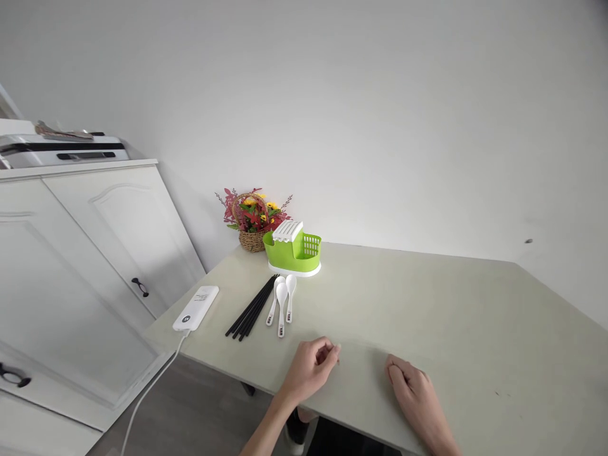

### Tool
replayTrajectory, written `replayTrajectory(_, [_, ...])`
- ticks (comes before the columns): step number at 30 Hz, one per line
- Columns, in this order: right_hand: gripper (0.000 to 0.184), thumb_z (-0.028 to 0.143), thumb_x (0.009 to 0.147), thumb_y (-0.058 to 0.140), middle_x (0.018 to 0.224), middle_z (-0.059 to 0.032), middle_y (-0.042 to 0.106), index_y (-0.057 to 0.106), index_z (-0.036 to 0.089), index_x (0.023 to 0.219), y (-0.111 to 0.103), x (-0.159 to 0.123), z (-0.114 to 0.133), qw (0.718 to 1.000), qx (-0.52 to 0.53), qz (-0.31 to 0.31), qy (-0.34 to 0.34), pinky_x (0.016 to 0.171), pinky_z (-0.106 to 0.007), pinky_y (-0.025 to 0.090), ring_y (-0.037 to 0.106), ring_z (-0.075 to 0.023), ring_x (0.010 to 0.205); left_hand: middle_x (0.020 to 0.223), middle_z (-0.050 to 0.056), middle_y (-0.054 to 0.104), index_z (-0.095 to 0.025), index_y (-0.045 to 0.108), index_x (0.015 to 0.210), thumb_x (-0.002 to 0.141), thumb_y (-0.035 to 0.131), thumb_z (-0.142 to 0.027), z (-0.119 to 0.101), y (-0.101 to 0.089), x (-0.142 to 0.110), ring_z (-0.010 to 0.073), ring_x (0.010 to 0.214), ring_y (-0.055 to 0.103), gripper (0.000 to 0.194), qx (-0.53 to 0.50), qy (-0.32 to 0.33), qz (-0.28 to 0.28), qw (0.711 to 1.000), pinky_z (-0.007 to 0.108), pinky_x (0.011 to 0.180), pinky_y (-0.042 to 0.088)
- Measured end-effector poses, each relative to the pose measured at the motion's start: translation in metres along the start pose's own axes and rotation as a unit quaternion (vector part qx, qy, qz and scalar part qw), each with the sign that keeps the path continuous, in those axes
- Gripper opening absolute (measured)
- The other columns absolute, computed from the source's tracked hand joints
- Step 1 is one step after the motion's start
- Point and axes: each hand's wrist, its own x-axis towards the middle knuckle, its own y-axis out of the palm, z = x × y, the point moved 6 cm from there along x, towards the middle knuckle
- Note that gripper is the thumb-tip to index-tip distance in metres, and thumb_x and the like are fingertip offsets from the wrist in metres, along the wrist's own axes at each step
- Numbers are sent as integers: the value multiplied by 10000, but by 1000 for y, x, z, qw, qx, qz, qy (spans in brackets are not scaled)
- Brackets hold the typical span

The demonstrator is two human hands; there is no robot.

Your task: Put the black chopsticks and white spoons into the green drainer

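My left hand [313, 366] rests near the front edge of the table, its fingers loosely curled with nothing seen in them. To its right my right hand [412, 387] lies on the tabletop, closed into a fist. Three white spoons [282, 297] lie beyond my left hand, bowls pointing away from me. Beside them on the left is a bundle of black chopsticks [251, 309]. Behind the spoons stands a green cutlery holder [287, 254] with a white slotted top and a white base. Neither hand touches these things.
A wicker basket of artificial flowers [251, 240] stands behind the holder. A white power bank [197, 308] with a cable [152, 386] lies at the left of the table [427, 304]. White cabinets [118, 253] stand to the left, with a wall behind.
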Motion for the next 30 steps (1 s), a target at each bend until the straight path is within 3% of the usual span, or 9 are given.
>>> replayTrajectory(10, [249, 347, 876, 405, 645, 40, 292, 292, 248, 678, 0, -2, 0, 999, 40, -2, 15, 574, -266, 277, 299, -144, 635, 604, -36, 426, -185, 573, 736, 1002, 502, -535, -1, 0, 0, 112, 561, 360, 445, -10, -6, -7, 1000, 262, 537, 248])
replayTrajectory(15, [245, 347, 917, 361, 680, 45, 247, 300, 248, 702, -3, -6, -12, 990, 112, 53, 62, 561, -285, 216, 228, -139, 633, 608, -38, 434, -186, 576, 741, 984, 546, -512, -2, 0, 1, 113, 566, 380, 408, -10, -2, -1, 1000, 260, 542, 254])
replayTrajectory(19, [247, 339, 908, 380, 671, 47, 255, 311, 247, 690, -1, -8, -16, 988, 112, 97, 50, 566, -291, 212, 232, -137, 626, 605, -40, 422, -188, 547, 727, 1000, 507, -531, -4, 0, 1, 112, 571, 369, 440, -2, 0, -5, 1000, 260, 549, 255])
replayTrajectory(30, [268, 348, 922, 382, 666, 54, 231, 297, 246, 690, 1, -13, -16, 990, 115, 60, 59, 582, -308, 168, 188, -135, 621, 604, -44, 423, -189, 544, 728, 998, 517, -518, -2, 0, 1, 109, 565, 369, 426, -5, 2, 3, 1000, 255, 547, 252])
